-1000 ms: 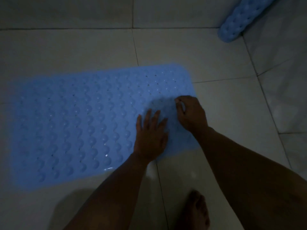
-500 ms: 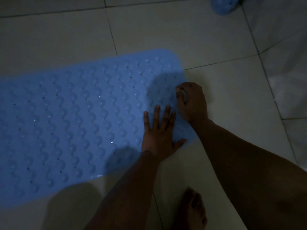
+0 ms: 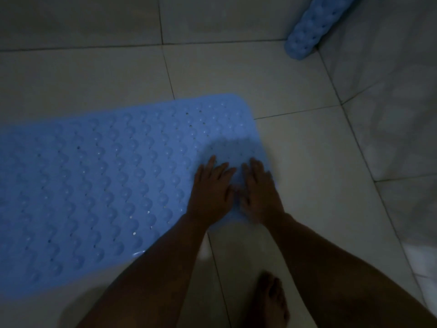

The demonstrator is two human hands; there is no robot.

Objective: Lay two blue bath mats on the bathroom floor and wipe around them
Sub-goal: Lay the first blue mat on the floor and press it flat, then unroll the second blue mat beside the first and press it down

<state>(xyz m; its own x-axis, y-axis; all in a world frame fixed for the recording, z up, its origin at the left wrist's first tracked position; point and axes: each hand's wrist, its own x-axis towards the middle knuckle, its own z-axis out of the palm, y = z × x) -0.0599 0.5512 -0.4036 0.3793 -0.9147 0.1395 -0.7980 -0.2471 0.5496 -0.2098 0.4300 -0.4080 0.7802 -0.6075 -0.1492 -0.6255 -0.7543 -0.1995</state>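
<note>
A blue bath mat [image 3: 106, 185] with rows of bumps and small holes lies flat on the pale tiled floor [image 3: 236, 72], running off the left edge of view. My left hand [image 3: 211, 190] rests palm down on the mat near its right end, fingers straight. Beside it, my right hand [image 3: 261, 192] also presses flat on the mat close to its right edge, fingers spread. A second blue mat [image 3: 312, 27] stands rolled up at the top right, leaning in the corner against the wall.
A tiled wall [image 3: 390, 114] rises along the right side. My bare foot [image 3: 269, 301] stands on the floor below my hands. The room is dim.
My right hand has uncurled from a pinch at the mat's right edge and now lies flat next to my left hand. The view tilted, bringing the rolled mat back in.
</note>
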